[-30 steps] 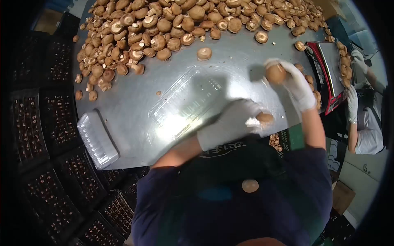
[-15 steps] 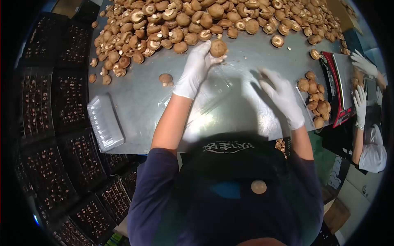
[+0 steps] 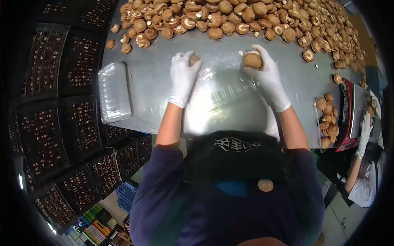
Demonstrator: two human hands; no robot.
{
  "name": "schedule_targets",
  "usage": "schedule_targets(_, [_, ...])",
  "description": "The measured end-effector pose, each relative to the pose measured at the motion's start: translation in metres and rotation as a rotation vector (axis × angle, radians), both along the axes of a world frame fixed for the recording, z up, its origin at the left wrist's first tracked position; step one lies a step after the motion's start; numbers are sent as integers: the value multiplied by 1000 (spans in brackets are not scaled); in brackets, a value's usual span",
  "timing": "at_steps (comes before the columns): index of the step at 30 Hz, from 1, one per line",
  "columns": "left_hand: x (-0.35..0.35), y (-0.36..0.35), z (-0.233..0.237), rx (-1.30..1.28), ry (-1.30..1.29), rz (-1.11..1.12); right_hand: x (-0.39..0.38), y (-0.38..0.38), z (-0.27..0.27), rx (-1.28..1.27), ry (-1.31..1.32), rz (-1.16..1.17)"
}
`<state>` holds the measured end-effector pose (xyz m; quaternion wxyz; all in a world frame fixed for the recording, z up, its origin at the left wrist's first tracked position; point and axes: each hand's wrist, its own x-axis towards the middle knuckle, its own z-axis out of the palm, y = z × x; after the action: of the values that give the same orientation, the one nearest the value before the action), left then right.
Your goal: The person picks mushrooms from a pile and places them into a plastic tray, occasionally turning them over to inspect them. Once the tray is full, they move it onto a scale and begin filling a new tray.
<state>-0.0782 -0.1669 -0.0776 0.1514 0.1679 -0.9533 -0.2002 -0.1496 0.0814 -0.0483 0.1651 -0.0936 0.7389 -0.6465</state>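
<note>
My left hand (image 3: pixel 182 78), in a white glove, is closed around a small brown shiitake mushroom (image 3: pixel 194 60), partly hidden by the fingers. A larger shiitake mushroom (image 3: pixel 252 61) sits between the thumb and fingers of my right hand (image 3: pixel 269 78), also gloved. Between the two hands a clear plastic tray (image 3: pixel 223 88) lies on the metal table (image 3: pixel 152 88); glare makes its contents hard to see. A pale stem piece (image 3: pixel 241 53) is beside the right-hand mushroom.
A large heap of shiitake mushrooms (image 3: pixel 230 16) covers the table's far side. Stacked clear trays (image 3: pixel 115 92) stand at left. At right are a filled tray (image 3: pixel 327 119), a red-edged scale (image 3: pixel 349 119) and a co-worker's gloved hand (image 3: pixel 365 133). Black crates (image 3: pixel 45 135) line the left.
The larger mushroom has passed from my left hand to my right. My left hand now holds a small mushroom and has moved left. The view has shifted.
</note>
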Motion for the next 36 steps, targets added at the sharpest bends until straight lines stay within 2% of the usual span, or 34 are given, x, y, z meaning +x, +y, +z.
schedule_targets(2, [-1,-13,3,249,22,-93,5,-6,4,246,348,88])
schedule_targets(3, [1,-12,6,222,127,-99,5,-7,1,247,475,92])
schedule_targets(4, [4,-7,12,448,232,-76,6,-8,0,256,468,85])
schedule_targets(6, [14,-7,13,802,209,-12,7,-11,0,308,598,64])
schedule_targets(7, [22,-6,13,804,206,-11,8,-11,0,309,595,65])
schedule_targets(9, [42,-4,15,926,229,-63,10,-13,2,254,394,99])
schedule_targets(13, [85,-1,12,760,182,-95,15,-24,-1,286,371,212])
schedule_targets(14, [90,1,7,724,196,-79,17,-28,-7,243,470,226])
schedule_targets(15, [94,3,4,551,196,-112,20,-33,-8,198,568,240])
schedule_targets(17, [93,4,2,221,170,-208,26,-36,-2,181,540,274])
schedule_targets(19, [92,4,-4,106,176,-224,36,-30,10,169,519,302])
schedule_targets(20, [90,2,-3,92,171,-238,40,-14,15,289,515,373])
schedule_targets(24, [84,-5,5,253,166,-273,64,88,57,622,480,702])
schedule_targets(26, [74,-13,5,650,160,-284,85,131,90,948,232,868])
schedule_targets(30, [35,-11,-12,819,9,-354,101,161,95,1152,260,842])
schedule_targets(31, [29,1,-4,631,19,-390,96,156,85,1091,351,711])
schedule_targets(32, [22,12,7,733,-61,-384,89,148,76,1025,441,581])
schedule_targets(34, [12,20,4,700,-18,-502,71,118,64,993,510,483])
schedule_targets(35, [3,21,6,580,50,-603,57,101,58,926,626,421])
schedule_targets(36, [-9,17,8,569,58,-605,41,85,52,857,739,358])
